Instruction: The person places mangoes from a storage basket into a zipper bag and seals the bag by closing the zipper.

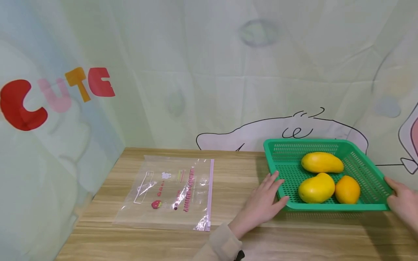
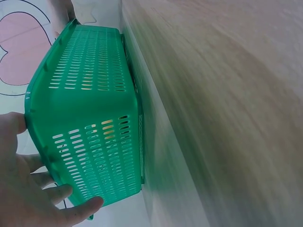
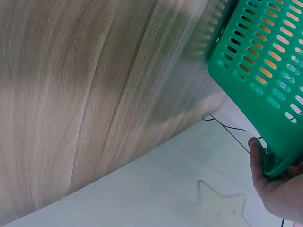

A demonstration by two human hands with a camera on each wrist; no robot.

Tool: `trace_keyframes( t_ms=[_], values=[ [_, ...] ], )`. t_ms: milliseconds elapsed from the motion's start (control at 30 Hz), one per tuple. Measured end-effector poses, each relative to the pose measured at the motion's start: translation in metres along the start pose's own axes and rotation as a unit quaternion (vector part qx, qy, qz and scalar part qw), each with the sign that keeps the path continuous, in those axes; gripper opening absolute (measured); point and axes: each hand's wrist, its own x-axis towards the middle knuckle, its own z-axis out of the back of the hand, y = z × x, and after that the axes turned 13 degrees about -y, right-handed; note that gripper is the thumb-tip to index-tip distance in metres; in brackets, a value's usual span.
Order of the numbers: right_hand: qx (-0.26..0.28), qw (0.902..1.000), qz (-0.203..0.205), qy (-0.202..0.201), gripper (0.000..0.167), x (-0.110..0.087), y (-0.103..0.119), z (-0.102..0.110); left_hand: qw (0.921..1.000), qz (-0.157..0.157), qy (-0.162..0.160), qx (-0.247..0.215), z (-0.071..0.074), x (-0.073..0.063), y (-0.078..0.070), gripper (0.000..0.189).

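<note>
A green plastic basket [image 1: 336, 207] with slotted walls is at the right of the table. Inside it lie two yellow mangoes, one long [image 1: 321, 162] at the back and one plumper [image 1: 316, 188] in front, beside a rounder orange-yellow fruit [image 1: 347, 190]. My left hand [image 1: 261, 203] holds the basket's near left corner, thumb on the front rim and fingers at the left rim. At the opposite end, my right hand [image 1: 405, 203] grips the right rim. The right wrist view shows its thumb [image 3: 257, 163] against the outside of the rim.
Flat on the wooden table [image 1: 137, 243], left of the basket, lies a clear zip bag [image 1: 169, 217] with a lilac slider edge and printed strawberries. A printed cloth backdrop [image 1: 183, 72] stands behind the table and along its left side.
</note>
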Motion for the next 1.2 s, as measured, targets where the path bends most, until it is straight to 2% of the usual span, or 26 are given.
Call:
trace_keyframes(
  t_ms=[400, 900, 1200],
  values=[
    [0.003, 0.9998, -0.018, 0.009, 0.062, -0.004, 0.002, -0.001, 1.0000, -0.005, -0.004, 0.005, 0.002, -0.003, 0.001, 0.057],
    [-0.012, 0.9999, -0.010, 0.007, 0.058, -0.011, 0.008, -0.001, 0.9999, -0.003, -0.009, 0.010, 0.007, -0.008, 0.003, 0.056],
    [-0.006, 0.9999, 0.011, -0.001, 0.053, -0.013, 0.009, -0.001, 0.9999, -0.003, -0.010, 0.011, 0.008, -0.010, 0.004, 0.054]
  ],
)
